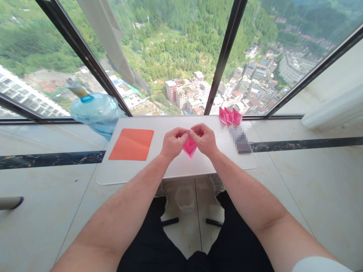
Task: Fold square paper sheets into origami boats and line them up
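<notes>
Looking at a two-handed pinch here: left hand on the upper left of the folded pink paper, right hand on the upper right, thumbs in front and close together, paper's point aimed back toward the body. Held over the middle of the white table; can't tell whether resting on it or just above. Best bet imo: go light on the pinch, match pressure on both sides, and work the thumbs slowly along the fold instead of yanking. Line up edges before pressing any crease, otherwise likely to go lopsided. Leave the orange paper alone over on the left, same for the three pink folded pieces at the far right corner.
</notes>
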The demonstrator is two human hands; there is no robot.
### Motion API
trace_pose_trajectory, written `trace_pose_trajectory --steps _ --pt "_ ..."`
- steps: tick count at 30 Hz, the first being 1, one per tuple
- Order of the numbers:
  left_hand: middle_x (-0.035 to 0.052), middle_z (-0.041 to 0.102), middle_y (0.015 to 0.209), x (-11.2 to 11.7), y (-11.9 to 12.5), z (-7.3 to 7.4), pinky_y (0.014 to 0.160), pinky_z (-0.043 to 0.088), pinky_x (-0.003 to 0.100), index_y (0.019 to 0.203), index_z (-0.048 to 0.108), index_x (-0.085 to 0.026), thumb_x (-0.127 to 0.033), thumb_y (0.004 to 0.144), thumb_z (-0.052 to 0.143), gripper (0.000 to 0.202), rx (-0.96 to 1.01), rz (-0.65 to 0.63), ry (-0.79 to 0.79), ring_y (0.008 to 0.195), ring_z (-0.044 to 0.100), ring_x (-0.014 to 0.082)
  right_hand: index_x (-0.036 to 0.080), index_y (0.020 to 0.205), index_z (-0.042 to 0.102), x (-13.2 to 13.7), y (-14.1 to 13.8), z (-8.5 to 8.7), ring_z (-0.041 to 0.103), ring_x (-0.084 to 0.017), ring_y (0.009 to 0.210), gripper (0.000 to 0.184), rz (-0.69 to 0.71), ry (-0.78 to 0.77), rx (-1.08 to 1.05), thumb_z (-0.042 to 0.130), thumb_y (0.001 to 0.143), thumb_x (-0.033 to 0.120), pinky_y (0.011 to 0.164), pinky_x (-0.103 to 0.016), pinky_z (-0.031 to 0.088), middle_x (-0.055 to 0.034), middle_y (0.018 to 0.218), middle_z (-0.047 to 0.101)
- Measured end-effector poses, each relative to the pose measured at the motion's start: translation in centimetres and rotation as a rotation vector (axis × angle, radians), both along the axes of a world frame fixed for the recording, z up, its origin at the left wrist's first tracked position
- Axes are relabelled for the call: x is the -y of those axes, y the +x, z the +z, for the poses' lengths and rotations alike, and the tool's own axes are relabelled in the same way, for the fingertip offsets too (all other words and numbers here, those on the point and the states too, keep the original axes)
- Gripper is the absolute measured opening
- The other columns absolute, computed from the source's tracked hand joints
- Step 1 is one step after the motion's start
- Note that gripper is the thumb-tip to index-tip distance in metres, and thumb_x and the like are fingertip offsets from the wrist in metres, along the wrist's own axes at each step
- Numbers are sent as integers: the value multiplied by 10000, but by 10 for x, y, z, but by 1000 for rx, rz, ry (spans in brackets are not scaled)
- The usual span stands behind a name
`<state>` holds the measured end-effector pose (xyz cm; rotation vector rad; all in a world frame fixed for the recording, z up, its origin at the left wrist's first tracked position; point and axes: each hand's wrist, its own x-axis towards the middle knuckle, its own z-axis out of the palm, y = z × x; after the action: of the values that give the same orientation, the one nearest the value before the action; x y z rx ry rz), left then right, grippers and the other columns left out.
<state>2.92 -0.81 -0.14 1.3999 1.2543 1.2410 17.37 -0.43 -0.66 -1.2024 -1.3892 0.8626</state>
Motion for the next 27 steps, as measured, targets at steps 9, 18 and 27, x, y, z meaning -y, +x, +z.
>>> trace_pose_trajectory --steps 9,18,27 --pt "-16 624 607 -3 -5 -2 570 411 242 642 648 -183 -316 726 616 161 -208 -9 -115 613 547 135 202 902 671 2 -1 2 611 -133 705 163 -35 -16 126 614 784 298 697 -272 507 3 818 702" --pt "-14 585 553 -13 -19 1 491 426 247 637 657 -175 -231 635 620 67 -49 138 -312 527 525 132 197 929 765 2 9 1 676 -163 843 304 303 -14 312 556 717 136 725 -258 507 -20 918 762" --pt "61 760 986 -15 -20 6 847 532 326 812 747 -183 -272 716 626 178 59 62 57 979 672 227 175 712 661 -4 13 0 630 -142 655 122 247 -200 271 621 762 279 611 -240 464 -2 668 695"
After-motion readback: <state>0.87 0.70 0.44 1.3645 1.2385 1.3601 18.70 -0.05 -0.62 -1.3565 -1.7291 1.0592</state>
